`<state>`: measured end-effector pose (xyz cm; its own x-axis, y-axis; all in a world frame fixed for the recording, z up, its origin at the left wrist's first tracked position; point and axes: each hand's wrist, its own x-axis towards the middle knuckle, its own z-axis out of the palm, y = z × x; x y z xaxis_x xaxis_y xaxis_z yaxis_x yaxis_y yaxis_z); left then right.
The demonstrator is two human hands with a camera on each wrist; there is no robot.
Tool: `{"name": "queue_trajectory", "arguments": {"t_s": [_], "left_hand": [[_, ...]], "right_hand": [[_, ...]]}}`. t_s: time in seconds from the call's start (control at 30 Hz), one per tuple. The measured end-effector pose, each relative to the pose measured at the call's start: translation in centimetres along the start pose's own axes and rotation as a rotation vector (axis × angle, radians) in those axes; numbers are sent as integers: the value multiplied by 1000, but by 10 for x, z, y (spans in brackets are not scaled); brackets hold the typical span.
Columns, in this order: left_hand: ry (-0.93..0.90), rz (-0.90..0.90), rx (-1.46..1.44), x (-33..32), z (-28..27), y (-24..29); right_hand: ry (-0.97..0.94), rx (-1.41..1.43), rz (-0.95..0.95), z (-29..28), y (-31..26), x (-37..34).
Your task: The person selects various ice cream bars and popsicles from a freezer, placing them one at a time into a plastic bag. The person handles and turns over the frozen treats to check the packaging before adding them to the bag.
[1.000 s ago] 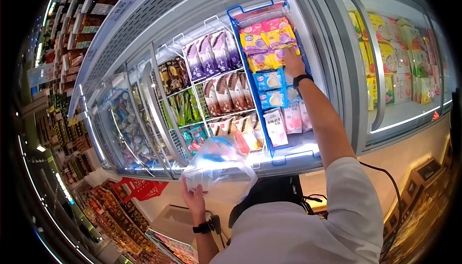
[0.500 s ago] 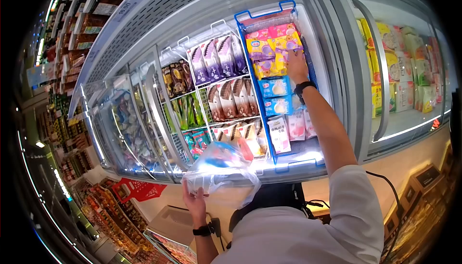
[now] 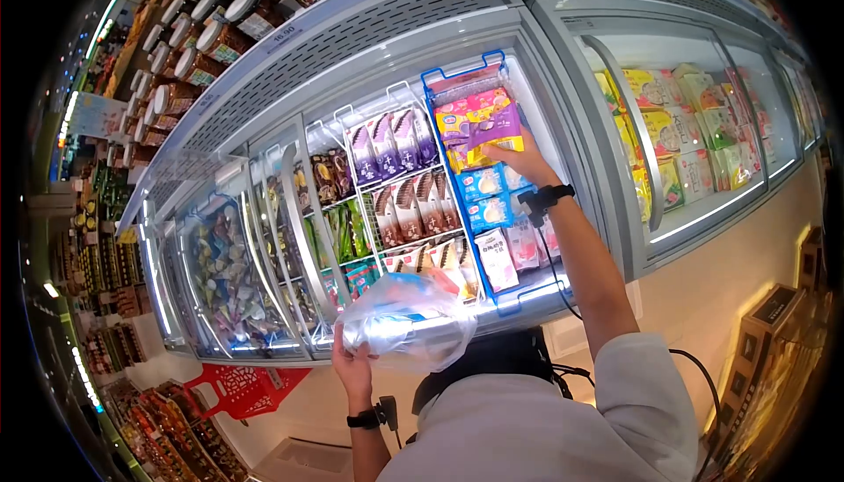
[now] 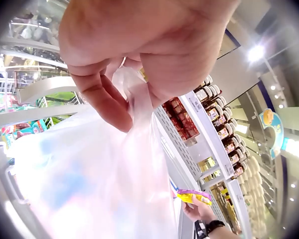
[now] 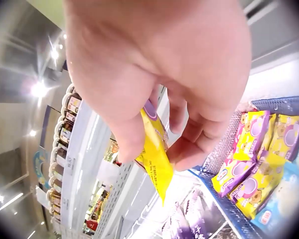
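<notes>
The right hand (image 3: pixel 519 159) pinches a yellow and purple packet (image 3: pixel 495 127) above a blue basket (image 3: pixel 437 130) of packets in the freezer. In the right wrist view the thumb and fingers of the right hand (image 5: pixel 159 89) grip that yellow packet (image 5: pixel 157 162) by its edge. At the freezer's front edge the left hand (image 3: pixel 353 366) holds a translucent plastic bag (image 3: pixel 409 324) by its top. The left wrist view shows fingers of the left hand (image 4: pixel 134 59) curled round the twisted plastic of the bag (image 4: pixel 104 174); blurred blue and red contents show through it.
Blue packets (image 3: pixel 489 212) and a white-pink packet (image 3: pixel 497 260) lie in the basket's nearer part. White wire baskets of wrapped ice creams (image 3: pixel 410 214) adjoin on the left. A sliding-door handle (image 3: pixel 635 122) stands to the right; a red basket (image 3: pixel 242 390) is at lower left.
The right hand has lifted a yellow and purple packet off the pile and turned it. The left hand still holds the bag. The head view has shifted, showing more jars at the top.
</notes>
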<state>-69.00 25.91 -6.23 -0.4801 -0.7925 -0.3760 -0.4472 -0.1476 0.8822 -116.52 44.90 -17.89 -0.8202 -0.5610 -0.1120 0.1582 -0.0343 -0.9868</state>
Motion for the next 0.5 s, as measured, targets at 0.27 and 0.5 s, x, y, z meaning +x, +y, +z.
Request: {"name": "queue_trajectory", "arguments": {"t_s": [0.27,0.5], "left_hand": [[-103,58,-106,25,-25,-22],[-138,69,-141,30,-41,-26]], "right_hand": [[-45,86,60,34,-97,-97],[-98,284,29,57,-120,-129]]}}
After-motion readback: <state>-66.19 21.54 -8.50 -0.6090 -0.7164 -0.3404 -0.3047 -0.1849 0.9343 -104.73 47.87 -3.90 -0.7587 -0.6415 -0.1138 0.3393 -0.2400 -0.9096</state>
